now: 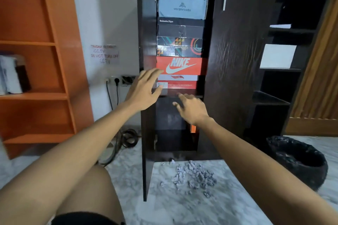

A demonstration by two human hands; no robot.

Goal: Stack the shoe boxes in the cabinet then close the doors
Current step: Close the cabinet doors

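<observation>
A dark wooden cabinet (236, 45) stands ahead with its left door (147, 97) swung open and its right door (243, 23) closed. On the upper shelf sits a stack of shoe boxes: a light blue box (182, 7) on top, a black box (180, 27), a patterned black box (179, 45), a red Nike box (181, 65) and a red-and-white box (177, 82) at the bottom. My left hand (144, 91) hovers with spread fingers in front of the open door's edge. My right hand (192, 107) hangs open before the shelf edge. Both hold nothing.
Dark boxes (170, 118) fill the lower compartment. Crumpled grey paper bits (193, 175) lie on the marble floor before the cabinet. A black bin (300, 160) stands at the right, an orange shelf unit (36, 60) at the left, with cables (128, 139) by the wall.
</observation>
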